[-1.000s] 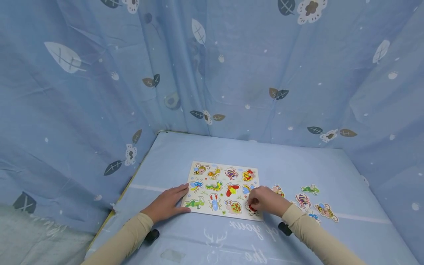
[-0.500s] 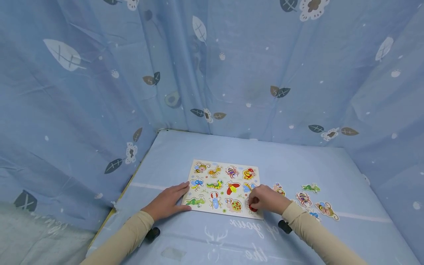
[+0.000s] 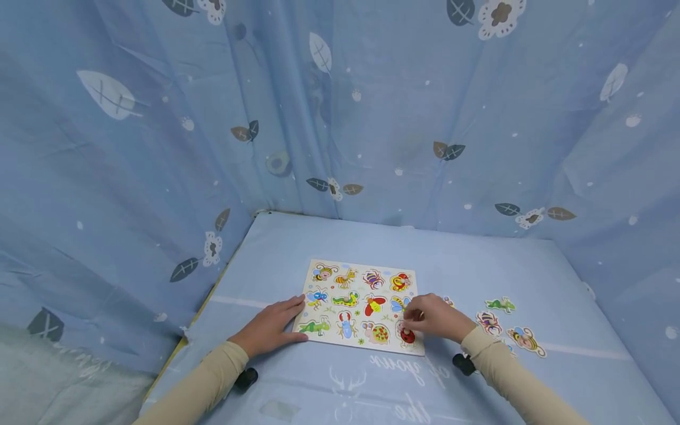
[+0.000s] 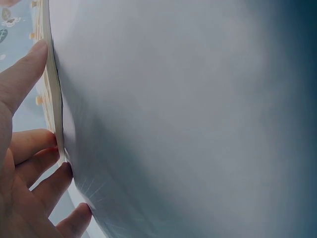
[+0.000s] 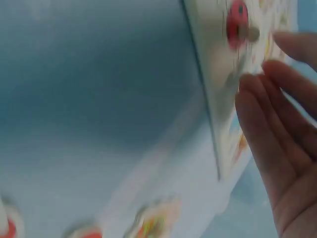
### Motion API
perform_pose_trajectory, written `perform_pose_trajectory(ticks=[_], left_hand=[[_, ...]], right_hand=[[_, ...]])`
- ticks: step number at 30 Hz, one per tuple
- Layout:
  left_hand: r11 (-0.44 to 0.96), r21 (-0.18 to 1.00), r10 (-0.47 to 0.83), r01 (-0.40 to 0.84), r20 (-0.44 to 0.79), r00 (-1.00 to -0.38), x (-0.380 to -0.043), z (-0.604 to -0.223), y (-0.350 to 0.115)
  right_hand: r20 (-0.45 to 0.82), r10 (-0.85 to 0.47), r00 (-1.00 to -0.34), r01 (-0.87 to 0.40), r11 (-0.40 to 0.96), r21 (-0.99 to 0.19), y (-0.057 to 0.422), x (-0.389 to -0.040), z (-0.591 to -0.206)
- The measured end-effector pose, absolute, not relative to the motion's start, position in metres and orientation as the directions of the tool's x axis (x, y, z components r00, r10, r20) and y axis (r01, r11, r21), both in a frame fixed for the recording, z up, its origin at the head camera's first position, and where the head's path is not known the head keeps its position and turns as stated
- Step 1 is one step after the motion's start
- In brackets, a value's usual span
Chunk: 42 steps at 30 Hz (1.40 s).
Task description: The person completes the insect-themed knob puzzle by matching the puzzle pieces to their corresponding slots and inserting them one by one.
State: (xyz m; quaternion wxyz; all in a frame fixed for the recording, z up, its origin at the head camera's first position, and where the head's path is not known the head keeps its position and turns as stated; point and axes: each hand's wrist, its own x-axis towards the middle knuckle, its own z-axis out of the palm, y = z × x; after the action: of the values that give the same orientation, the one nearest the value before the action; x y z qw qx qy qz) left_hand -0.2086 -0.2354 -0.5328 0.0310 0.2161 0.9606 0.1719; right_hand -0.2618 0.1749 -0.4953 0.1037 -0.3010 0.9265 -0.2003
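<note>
A pale puzzle board point(image 3: 385, 346) printed with colourful insects lies on the table. My left hand point(image 3: 270, 326) rests at its left side, thumb and fingertips touching the board's edge point(image 4: 56, 104) in the left wrist view. A red ladybug piece point(image 3: 407, 337) with a small knob sits at the board's near right corner. My right hand point(image 3: 438, 319) hovers at that corner, holding nothing. In the right wrist view its loosely bent fingers point(image 5: 262, 119) are apart from the ladybug's knob point(image 5: 253, 34).
Right of the board lie several loose insect pieces: a green grasshopper point(image 3: 500, 304), a spider point(image 3: 489, 323) and a bee point(image 3: 526, 342), others partly hidden by the right forearm. Blue patterned curtains point(image 3: 393, 118) hang behind and beside the cloth-covered table point(image 3: 319, 233).
My right hand has let go of the ladybug piece and drawn slightly up and right, so the ladybug shows in full. The left hand stays at the board's edge.
</note>
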Motion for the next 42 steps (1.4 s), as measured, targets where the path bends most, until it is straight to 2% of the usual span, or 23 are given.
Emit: perform_pose_trajectory(ticks=[3,6,11,19,29,42], left_hand=[[0.852,0.337,0.419,0.400,0.019,-0.908,-0.208,-0.533,-0.235],[0.851,0.341,0.418,0.400,0.022,-0.908,-0.208,-0.533,-0.235],[0.845,0.340,0.432,0.412,0.019,-0.902,-0.208,-0.533,-0.236],[0.844,0.330,0.440,0.422,0.022,-0.898,-0.210,-0.533,-0.234],[0.837,0.331,0.451,0.435,0.033,-0.892,-0.210,-0.534,-0.235],[0.844,0.341,0.436,0.414,0.015,-0.900,-0.211,-0.537,-0.237]], right_hand=[[-0.012,-0.463,-0.887,-0.431,0.835,-0.343,0.188,-0.269,-0.493],[-0.020,-0.321,-0.947,-0.305,0.915,-0.263,0.201,-0.274,-0.492],[-0.137,-0.232,-0.963,-0.187,0.942,-0.280,0.216,-0.274,-0.493],[-0.112,-0.173,-0.979,-0.137,0.952,-0.275,0.228,-0.273,-0.495],[-0.193,-0.142,-0.971,-0.072,0.941,-0.331,0.230,-0.272,-0.493],[-0.177,-0.221,-0.959,-0.150,0.927,-0.343,0.218,-0.282,-0.480]])
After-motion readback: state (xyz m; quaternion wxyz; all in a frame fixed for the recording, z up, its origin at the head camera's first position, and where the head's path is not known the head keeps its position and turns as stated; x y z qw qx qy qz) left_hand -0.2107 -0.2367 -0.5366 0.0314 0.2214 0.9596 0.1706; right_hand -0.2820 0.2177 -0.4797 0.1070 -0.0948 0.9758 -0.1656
